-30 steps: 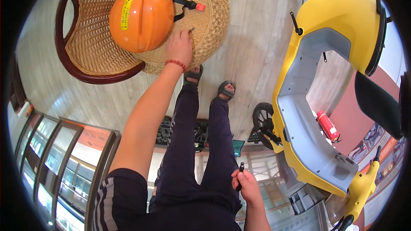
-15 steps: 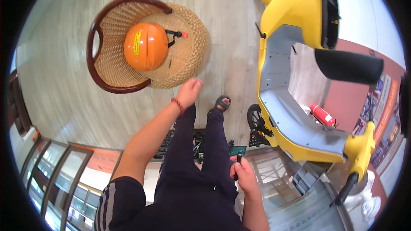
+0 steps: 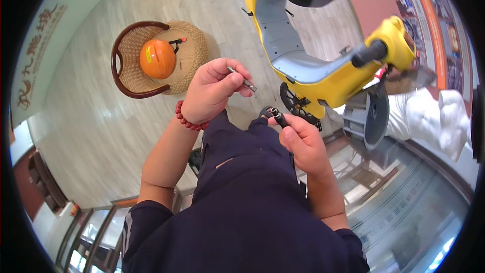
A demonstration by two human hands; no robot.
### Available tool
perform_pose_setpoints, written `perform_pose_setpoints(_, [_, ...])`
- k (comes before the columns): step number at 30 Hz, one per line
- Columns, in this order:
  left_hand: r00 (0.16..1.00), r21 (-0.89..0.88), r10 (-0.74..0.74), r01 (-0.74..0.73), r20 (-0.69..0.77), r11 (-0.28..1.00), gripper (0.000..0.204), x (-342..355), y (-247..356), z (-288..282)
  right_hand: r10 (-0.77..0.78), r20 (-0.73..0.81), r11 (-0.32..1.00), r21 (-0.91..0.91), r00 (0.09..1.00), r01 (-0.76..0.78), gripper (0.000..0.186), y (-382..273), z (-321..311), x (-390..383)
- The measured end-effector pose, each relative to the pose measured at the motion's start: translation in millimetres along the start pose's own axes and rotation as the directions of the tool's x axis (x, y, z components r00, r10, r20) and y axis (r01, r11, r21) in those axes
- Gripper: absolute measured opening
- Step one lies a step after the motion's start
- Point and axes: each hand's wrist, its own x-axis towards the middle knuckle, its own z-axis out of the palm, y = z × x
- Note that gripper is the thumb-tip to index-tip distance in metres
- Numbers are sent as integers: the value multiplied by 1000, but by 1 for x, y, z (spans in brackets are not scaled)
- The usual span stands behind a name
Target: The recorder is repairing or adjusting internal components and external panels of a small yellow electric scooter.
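My left hand, with a red bead bracelet at the wrist, is raised in front of me and pinches a short silver metal bit between thumb and fingers. Lower and to its right, my right hand grips a black tool handle with a metal socket at its upper end. The bit and the socket are a short way apart, not touching.
An orange helmet lies in a round wicker chair beyond my left hand. A yellow scooter with a grey footboard stands on the right, near white sculpted forms and a poster wall. The wooden floor stretches leftward.
My left hand has left the wicker chair with the small bit and come back toward my body. My right hand has risen with the handle. The view has shifted, setting the chair farther off.
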Motion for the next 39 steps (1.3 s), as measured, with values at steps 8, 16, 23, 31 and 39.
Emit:
perform_pose_setpoints(8, [941, 177, -82, 24, 328, 984, 13, 6, -45, 135, -175, -108, 984, -46, 979, 171, 25, -8, -53, -108])
perform_pose_setpoints(16, [752, 377, -271, 33, 601, 926, 13, 42, -65, 223, -295, -375, 937, 69, 879, 343, 24, -3, -70, -178])
perform_pose_setpoints(23, [601, 488, -397, 13, 694, 873, 21, 62, -91, 240, -385, -506, 725, 352, 772, 592, 25, 33, -53, -185])
perform_pose_setpoints(31, [213, 584, -578, 44, 787, 811, 28, 63, -119, 256, -285, -719, 436, 491, 633, 754, 27, 70, 0, -179])
perform_pose_setpoints(39, [-52, 685, -683, 89, 729, 723, 22, 55, -151, 282, -206, -877, 232, 388, 434, 892, 27, 81, 22, -186])
